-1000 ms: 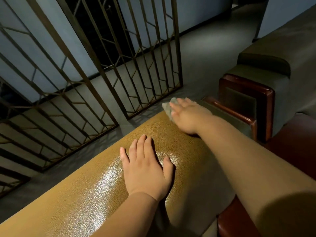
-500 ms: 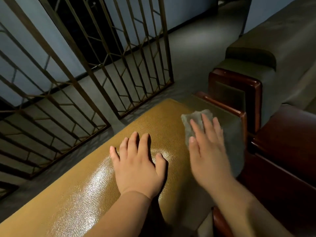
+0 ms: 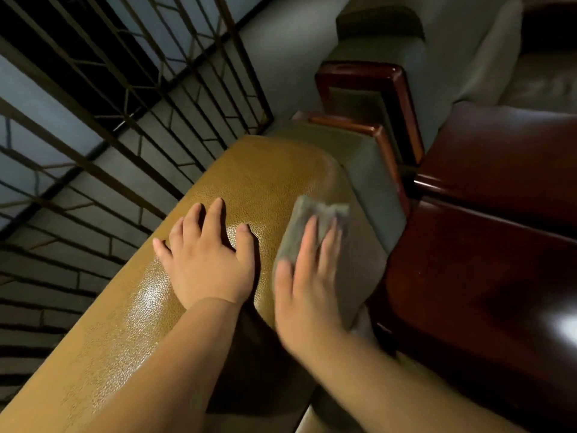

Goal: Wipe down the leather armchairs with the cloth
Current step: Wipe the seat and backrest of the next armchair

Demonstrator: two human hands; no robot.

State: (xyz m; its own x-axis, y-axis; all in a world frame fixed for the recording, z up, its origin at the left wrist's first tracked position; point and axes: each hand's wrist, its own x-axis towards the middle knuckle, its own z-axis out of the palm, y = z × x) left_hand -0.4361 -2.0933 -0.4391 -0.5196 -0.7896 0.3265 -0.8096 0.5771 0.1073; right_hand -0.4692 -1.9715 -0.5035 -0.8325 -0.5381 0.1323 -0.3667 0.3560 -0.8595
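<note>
The left hand (image 3: 207, 260) lay flat on the rounded top of the tan leather armchair back (image 3: 125, 323), fingers straight and slightly spread, palm down and holding nothing. Just to its right, the right hand (image 3: 307, 282) pressed a grey cloth (image 3: 299, 226) against the leather at the right end of the same top, where it curves down toward the seat side. Its fingers were straight and laid over the cloth, not curled round it; the hand and cloth were blurred. The cloth stuck out beyond the fingertips on the far side. Light glared off the grained leather near the left wrist. To the right of the cloth sat a dull green padded armrest (image 3: 371, 182) with a reddish wooden edge, and beyond it a second chair's wooden arm frame (image 3: 402, 98). Dark glossy wood (image 3: 487, 270) filled the right side. A metal grille (image 3: 131, 98) stood on the left, over a grey floor (image 3: 281, 64).
</note>
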